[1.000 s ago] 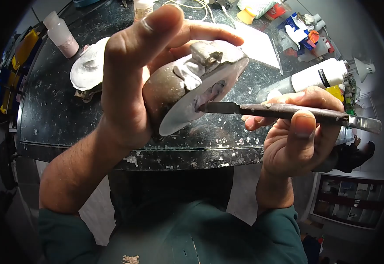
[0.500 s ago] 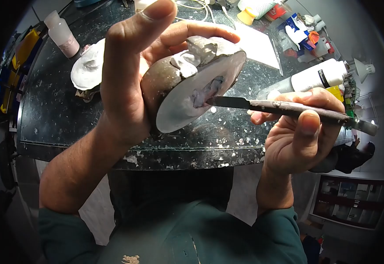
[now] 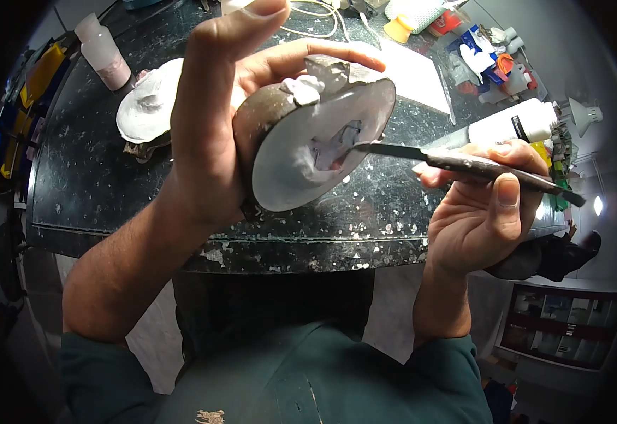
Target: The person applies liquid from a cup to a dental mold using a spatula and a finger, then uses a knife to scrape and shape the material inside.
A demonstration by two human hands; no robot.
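Observation:
Tilted up in my left hand [image 3: 208, 120] is what looks like a dental flask half [image 3: 255, 131], a rounded grey-brown metal shell with an oval white plaster face [image 3: 280, 177]. My fingers wrap behind it, and plaster lumps cling to its upper edge. A hollow with pinkish and grey patches lies in the middle of the face. My right hand [image 3: 481, 215] pinches the dark handle of a plaster knife [image 3: 457, 162], its blade tip over the right edge of that hollow. Another plaster-filled piece [image 3: 147, 106] rests on the bench beyond my left wrist.
The dark bench [image 3: 308, 247] is spattered with plaster along its front edge. A bottle of pink powder [image 3: 103, 53] stands at the far left. Beyond my right hand lies a white bottle [image 3: 509, 121]. Farther back are a bright white sheet [image 3: 414, 74] and a jumbled heap [image 3: 488, 60].
The knife blade has shifted slightly right and up on the plaster face, and its handle end has dropped lower. The flask half has turned to show more of its face.

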